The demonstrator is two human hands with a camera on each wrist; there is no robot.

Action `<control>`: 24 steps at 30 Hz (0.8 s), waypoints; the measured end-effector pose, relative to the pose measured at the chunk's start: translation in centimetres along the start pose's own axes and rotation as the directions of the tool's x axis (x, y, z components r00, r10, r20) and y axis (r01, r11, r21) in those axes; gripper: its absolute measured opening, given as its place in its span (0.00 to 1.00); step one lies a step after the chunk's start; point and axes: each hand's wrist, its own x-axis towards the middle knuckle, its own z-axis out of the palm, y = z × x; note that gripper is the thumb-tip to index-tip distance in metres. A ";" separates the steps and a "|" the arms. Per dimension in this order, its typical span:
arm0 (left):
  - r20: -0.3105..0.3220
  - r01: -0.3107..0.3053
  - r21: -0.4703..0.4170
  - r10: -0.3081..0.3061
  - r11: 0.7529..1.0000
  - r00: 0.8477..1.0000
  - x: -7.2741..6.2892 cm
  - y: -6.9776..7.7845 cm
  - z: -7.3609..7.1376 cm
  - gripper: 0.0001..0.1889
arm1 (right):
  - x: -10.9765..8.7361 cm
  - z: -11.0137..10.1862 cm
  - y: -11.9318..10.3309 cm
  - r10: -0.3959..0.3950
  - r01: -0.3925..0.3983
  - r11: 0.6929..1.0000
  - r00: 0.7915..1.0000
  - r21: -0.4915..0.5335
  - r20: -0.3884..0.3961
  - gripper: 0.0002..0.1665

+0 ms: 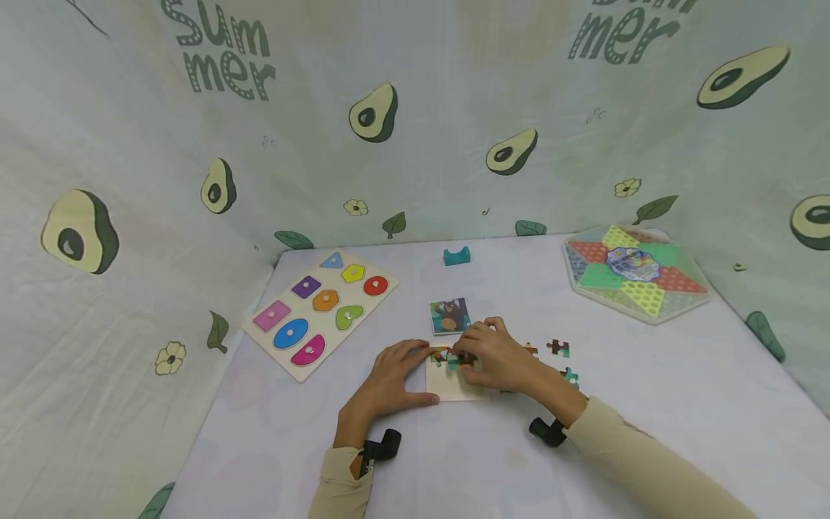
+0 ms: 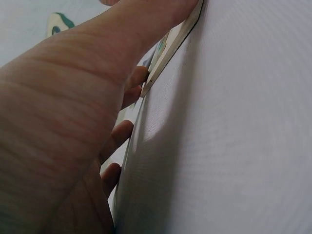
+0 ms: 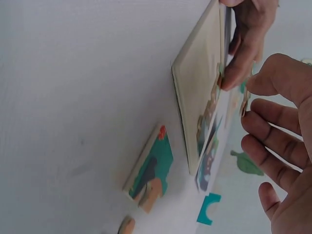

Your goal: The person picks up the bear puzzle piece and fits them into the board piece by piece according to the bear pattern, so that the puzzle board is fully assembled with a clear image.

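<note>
A pale wooden puzzle board [image 1: 457, 389] lies on the table before me, with several jigsaw pieces [image 1: 439, 355] set along its far edge. My left hand [image 1: 387, 376] rests at the board's left side, thumb near the lower corner and extended fingers near the upper one. Over the board, my right hand [image 1: 499, 358] pinches a small puzzle piece [image 3: 245, 103] between thumb and fingertips. The hand partly hides that piece in the head view. Loose puzzle pieces [image 1: 558, 348] lie to the right, one with teal and brown print [image 3: 153, 168] close to the board.
Just beyond the board lies a square bear picture [image 1: 450, 316]. A teal curved block [image 1: 457, 256] sits farther back. At the left is a shape board with colored knobbed pieces [image 1: 324, 301]; at the back right, a hexagonal star-patterned game board [image 1: 632, 264].
</note>
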 end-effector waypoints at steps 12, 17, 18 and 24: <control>0.015 0.027 0.002 -0.027 1.000 1.000 0.0 -0.2 0.0 0.48 | 1.5 0.8 -0.7 0.008 -0.008 1.000 0.999 -0.011 0.048 0.13; 0.010 0.014 -0.016 -0.014 1.000 1.000 0.1 -0.2 -0.1 0.47 | 1.7 1.3 -0.8 0.003 -0.002 1.000 0.999 -0.019 0.044 0.13; 0.007 0.010 -0.020 -0.010 1.000 1.000 0.1 -0.1 -0.1 0.47 | 1.7 1.4 -0.9 0.005 -0.004 1.000 0.999 -0.017 0.044 0.13; 0.000 0.006 -0.028 -0.006 1.000 1.000 0.0 0.0 -0.1 0.46 | 1.8 2.1 -1.0 0.023 -0.022 1.000 0.998 -0.013 0.063 0.14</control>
